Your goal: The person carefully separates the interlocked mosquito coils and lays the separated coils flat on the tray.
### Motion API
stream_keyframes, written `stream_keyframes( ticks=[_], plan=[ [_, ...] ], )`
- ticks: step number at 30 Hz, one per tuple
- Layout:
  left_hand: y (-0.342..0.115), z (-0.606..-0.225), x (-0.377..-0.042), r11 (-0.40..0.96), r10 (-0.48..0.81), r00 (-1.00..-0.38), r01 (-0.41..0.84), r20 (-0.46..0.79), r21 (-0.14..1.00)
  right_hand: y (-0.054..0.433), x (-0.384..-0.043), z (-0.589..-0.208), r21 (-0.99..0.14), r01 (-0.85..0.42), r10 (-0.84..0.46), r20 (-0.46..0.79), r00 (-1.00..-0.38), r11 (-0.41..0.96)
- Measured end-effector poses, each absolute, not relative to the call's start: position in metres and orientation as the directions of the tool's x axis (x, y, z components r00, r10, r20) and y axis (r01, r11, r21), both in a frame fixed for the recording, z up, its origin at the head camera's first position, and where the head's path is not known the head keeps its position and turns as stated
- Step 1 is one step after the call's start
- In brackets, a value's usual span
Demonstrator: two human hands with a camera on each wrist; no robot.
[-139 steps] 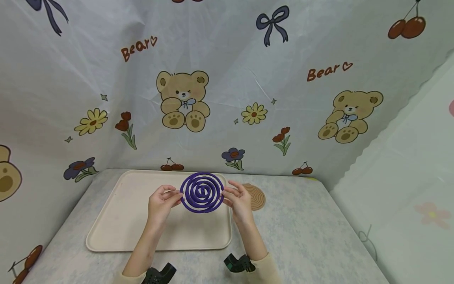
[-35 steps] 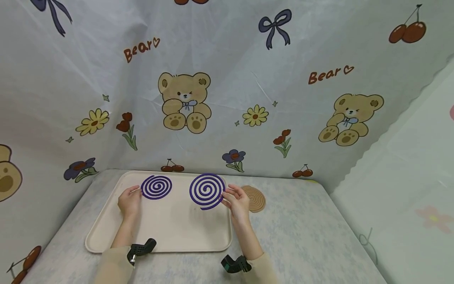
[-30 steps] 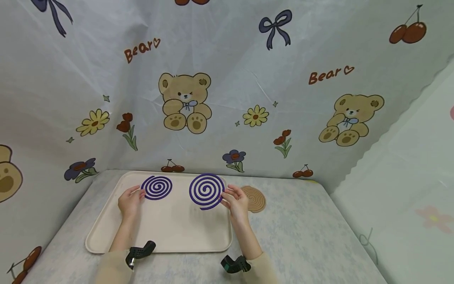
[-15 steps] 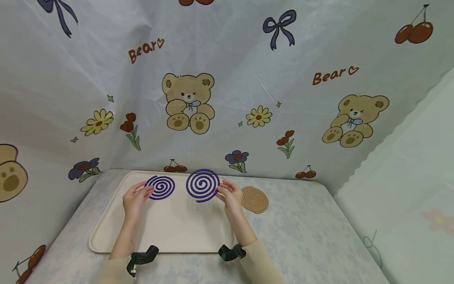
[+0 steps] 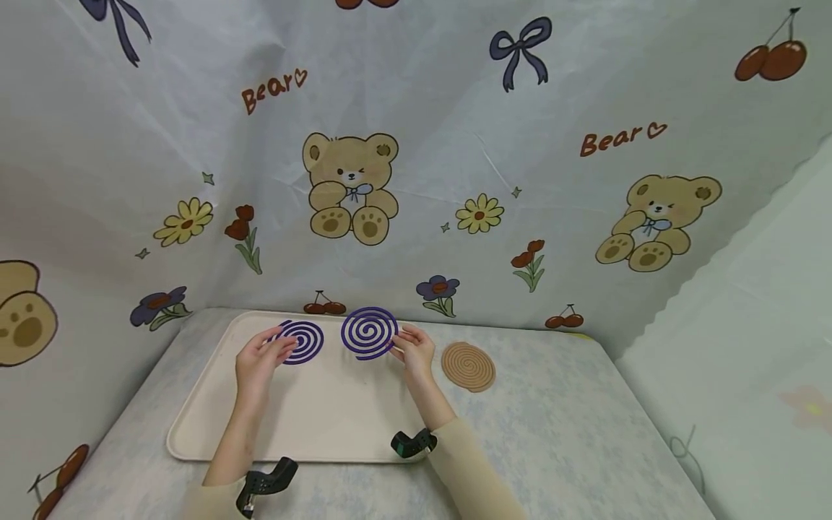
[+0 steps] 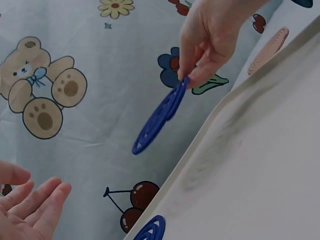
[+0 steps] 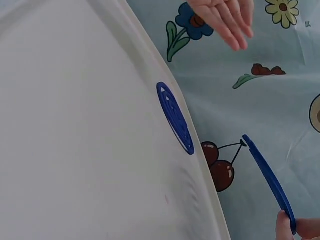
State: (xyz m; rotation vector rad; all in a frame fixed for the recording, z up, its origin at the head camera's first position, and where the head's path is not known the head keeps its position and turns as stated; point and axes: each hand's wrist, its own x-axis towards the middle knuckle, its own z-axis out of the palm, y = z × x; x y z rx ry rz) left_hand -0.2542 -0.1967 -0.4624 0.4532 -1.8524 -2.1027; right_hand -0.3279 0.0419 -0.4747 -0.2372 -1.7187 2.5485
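My right hand (image 5: 416,354) pinches a purple-blue mosquito coil (image 5: 367,331) by its right edge between thumb and fingers. In the left wrist view that coil hangs tilted, raised above the far rim of the cream tray (image 5: 325,426). A second, matching coil (image 7: 175,118) lies flat in the tray, close to the far rim. My left hand (image 5: 256,365) hovers at its left side with fingers extended and nothing in them, overlapping part of it in the head view. Seen from the right wrist, the left hand's fingers (image 7: 227,20) are straight and apart from both coils.
A tan spiral coil (image 5: 468,366) lies on the grey mottled table (image 5: 552,433), right of the tray. Behind the table hangs a cloth (image 5: 416,166) printed with bears, flowers and cherries. A thin cord (image 5: 681,448) shows by the right edge.
Earlier both hands held the two coils nested together. They are now separate, one in the tray, let go by the left hand. Lately the right hand moved its coil left and away.
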Motion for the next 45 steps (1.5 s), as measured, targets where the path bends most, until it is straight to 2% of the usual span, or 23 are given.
stream_keyframes(
  ticks=[4, 7, 11, 14, 18, 21, 25, 26, 27, 29, 32, 34, 39, 42, 45],
  plan=[
    [-0.194, -0.454, -0.249, -0.102, -0.398, -0.917, 0.034, -0.01, 0.994, 0.035, -0.342, -0.491, -0.935, 0.041, 0.169, -0.106, -0.98, -0.352],
    [-0.192, -0.449, -0.247, -0.1, -0.389, -0.921, 0.051, 0.008, 0.994, 0.031, -0.351, -0.506, -0.935, -0.038, 0.165, -0.021, -0.986, -0.351],
    [-0.19, -0.445, -0.245, -0.106, -0.378, -0.925, 0.07, 0.025, 0.992, 0.03, -0.395, -0.57, -0.899, -0.15, 0.13, 0.105, -0.986, -0.412],
    [-0.189, -0.445, -0.244, -0.095, -0.374, -0.927, 0.068, 0.028, 0.993, 0.027, -0.422, -0.605, -0.907, -0.13, 0.149, 0.075, -0.986, -0.4],
    [-0.19, -0.445, -0.243, -0.071, -0.375, -0.927, 0.049, 0.019, 0.996, 0.018, -0.406, -0.584, -0.936, -0.087, 0.185, 0.024, -0.982, -0.342],
    [-0.19, -0.445, -0.242, -0.073, -0.375, -0.927, 0.048, 0.017, 0.996, 0.017, -0.41, -0.594, -0.924, -0.132, 0.171, 0.074, -0.983, -0.359],
    [-0.19, -0.444, -0.243, -0.085, -0.378, -0.926, 0.052, 0.017, 0.995, 0.017, -0.424, -0.613, -0.939, -0.088, 0.177, 0.03, -0.984, -0.332],
    [-0.19, -0.444, -0.242, -0.083, -0.38, -0.925, 0.051, 0.016, 0.995, 0.016, -0.417, -0.604, -0.946, -0.066, 0.187, 0.006, -0.982, -0.317],
    [-0.19, -0.443, -0.243, -0.08, -0.382, -0.924, 0.051, 0.016, 0.995, 0.016, -0.42, -0.609, -0.938, -0.099, 0.181, 0.04, -0.983, -0.333],
    [-0.19, -0.442, -0.242, -0.074, -0.383, -0.923, 0.05, 0.018, 0.996, 0.014, -0.408, -0.591, -0.949, -0.067, 0.201, 0.005, -0.98, -0.307],
    [-0.191, -0.441, -0.242, -0.064, -0.387, -0.922, 0.043, 0.015, 0.997, 0.012, -0.389, -0.566, -0.958, -0.098, 0.219, 0.037, -0.975, -0.27],
    [-0.191, -0.441, -0.242, -0.063, -0.391, -0.92, 0.039, 0.011, 0.997, 0.01, -0.377, -0.551, -0.975, -0.066, 0.241, 0.013, -0.97, -0.213],
    [-0.192, -0.441, -0.243, -0.048, -0.407, -0.913, 0.012, -0.008, 0.999, 0.013, -0.353, -0.517, -0.987, -0.043, 0.221, 0.007, -0.975, -0.158],
    [-0.193, -0.442, -0.243, -0.034, -0.414, -0.91, -0.003, -0.017, 0.999, 0.016, -0.351, -0.513, -0.987, 0.012, 0.217, -0.047, -0.975, -0.158],
    [-0.194, -0.443, -0.242, -0.031, -0.42, -0.907, -0.006, -0.018, 1.0, 0.018, -0.358, -0.528, -0.983, -0.012, 0.226, -0.031, -0.974, -0.185]
  ],
)
